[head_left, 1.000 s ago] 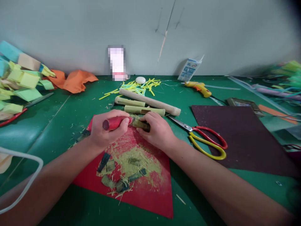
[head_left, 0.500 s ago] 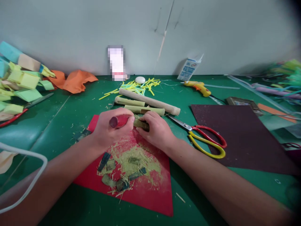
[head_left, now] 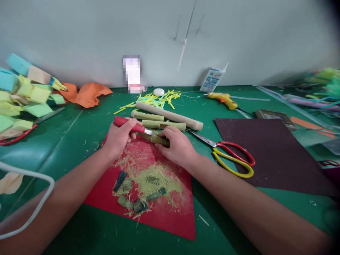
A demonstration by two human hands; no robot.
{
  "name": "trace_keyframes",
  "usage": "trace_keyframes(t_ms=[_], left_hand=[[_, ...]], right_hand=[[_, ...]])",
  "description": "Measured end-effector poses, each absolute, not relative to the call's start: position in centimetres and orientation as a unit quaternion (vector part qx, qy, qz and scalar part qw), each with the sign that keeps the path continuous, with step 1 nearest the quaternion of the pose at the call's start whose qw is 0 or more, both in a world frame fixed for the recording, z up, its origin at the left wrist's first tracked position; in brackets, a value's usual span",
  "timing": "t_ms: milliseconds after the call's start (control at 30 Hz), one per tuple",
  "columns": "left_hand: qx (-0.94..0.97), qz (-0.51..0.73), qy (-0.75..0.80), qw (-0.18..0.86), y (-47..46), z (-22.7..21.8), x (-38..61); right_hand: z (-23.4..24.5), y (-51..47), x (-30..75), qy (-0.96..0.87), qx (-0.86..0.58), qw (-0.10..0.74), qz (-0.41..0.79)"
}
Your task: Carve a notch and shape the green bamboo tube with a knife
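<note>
My left hand (head_left: 119,136) is closed round the red handle of a carving knife (head_left: 126,123). The short metal blade points right and meets a piece of bamboo (head_left: 152,138). Gripping that bamboo's right end is my right hand (head_left: 176,143), its fingers wrapped over the top. Both hands are above a red mat (head_left: 170,221) strewn with pale shavings (head_left: 151,184) and several dark green bamboo chips (head_left: 139,206). Just behind lie two cut bamboo tubes, one of them a notched tube (head_left: 172,125), and a longer wooden stick (head_left: 170,115).
Scissors (head_left: 231,156) with red and yellow handles lie right of my right hand, partly over a dark brown sheet (head_left: 268,156). A yellow glue gun (head_left: 223,100) and yellow strips (head_left: 159,99) are farther back. Folded papers (head_left: 29,92) pile up at left; a white cable (head_left: 39,173) crosses my left forearm.
The knife has swung from pointing its handle end at me to lying more sideways, its blade now showing. My left hand has shifted left; my right hand keeps its hold on the bamboo.
</note>
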State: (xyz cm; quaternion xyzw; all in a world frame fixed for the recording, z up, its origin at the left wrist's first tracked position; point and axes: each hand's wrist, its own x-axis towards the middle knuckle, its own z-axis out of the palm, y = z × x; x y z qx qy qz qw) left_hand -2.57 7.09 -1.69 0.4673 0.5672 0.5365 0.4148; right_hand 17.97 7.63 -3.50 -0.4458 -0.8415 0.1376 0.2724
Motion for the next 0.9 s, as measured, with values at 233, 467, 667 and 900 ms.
trace_keyframes(t_ms=[233, 467, 667, 900], left_hand=[[0.406, 0.495, 0.540, 0.546, 8.4, -1.9, -3.7], [0.492, 0.523, 0.592, 0.366, 7.6, -0.4, -3.3], [0.703, 0.465, 0.532, 0.083, 5.4, 1.9, -2.2], [0.728, 0.448, 0.517, 0.030, 4.5, 1.7, -2.3]], right_hand=[[-3.4, 7.6, 18.2, -0.842, -0.440, 0.278, 0.145], [-3.2, 7.5, 18.1, -0.839, -0.446, 0.273, 0.149], [-3.3, 7.4, 18.2, -0.842, -0.435, 0.285, 0.147], [-3.3, 7.5, 18.3, -0.841, -0.432, 0.290, 0.147]])
